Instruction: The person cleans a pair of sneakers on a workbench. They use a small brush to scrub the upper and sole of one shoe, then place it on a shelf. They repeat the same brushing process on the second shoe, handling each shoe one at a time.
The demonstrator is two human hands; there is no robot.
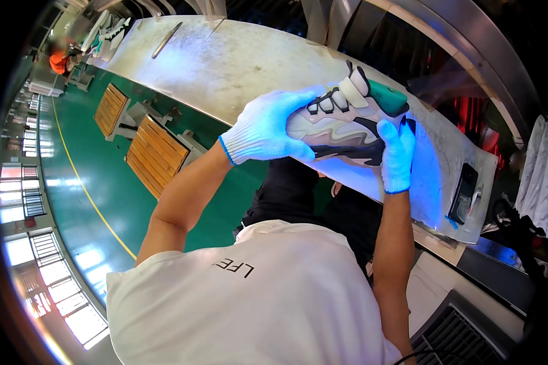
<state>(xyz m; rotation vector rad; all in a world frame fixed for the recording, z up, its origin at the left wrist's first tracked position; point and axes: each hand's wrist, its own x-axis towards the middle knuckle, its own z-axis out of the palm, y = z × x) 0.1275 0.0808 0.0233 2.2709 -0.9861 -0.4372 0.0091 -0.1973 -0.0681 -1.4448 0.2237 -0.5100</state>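
Observation:
A grey and white sneaker (347, 131) with black trim lies sideways between my gloved hands, above the worktable. Its toe points left, and a green piece (386, 97) shows at the heel collar. My left hand (271, 125), in a white knit glove with a blue cuff, is wrapped round the toe end. The matching glove on my right hand (398, 155) grips the heel end, thumb up along the side. Where the fingers of both hands go behind the shoe is hidden. Bluish light falls on the gloves and the tabletop.
The long pale worktable (256, 58) curves across the view. A thin tool (167, 40) lies on its far left part, near several shoes (109, 36). A black phone-like device (464, 191) rests at the right end. Wooden-slat platforms (156, 152) stand on the green floor. A person in orange (59, 62) is far left.

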